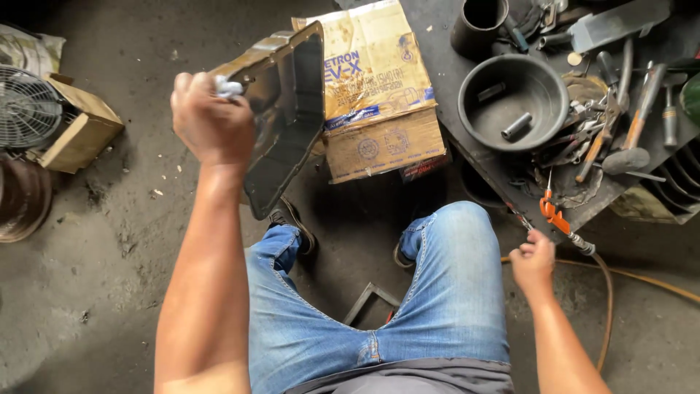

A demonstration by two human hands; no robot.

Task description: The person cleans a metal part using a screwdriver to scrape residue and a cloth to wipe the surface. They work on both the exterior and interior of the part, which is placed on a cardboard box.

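Two hands at work. Left hand (211, 120) grip closed on rim of black metal oil pan (288, 117), held tilted above floor, with a small pale rag (228, 87) pinched in. Right hand (532, 259) closed around orange-handled air blow gun (558, 219) on its hose (605, 306). Pan interior looks mostly clean; blowing apparently not yet begun. Count: one pan, one gun, one flattened cardboard box (379, 95), one round black basin (512, 102) on counter (445, 66).

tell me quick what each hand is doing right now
Left hand: closed, holding up a dark metal pan by its rim, a pale rag in the grip.
Right hand: closed on an orange-handled air gun with a hose.
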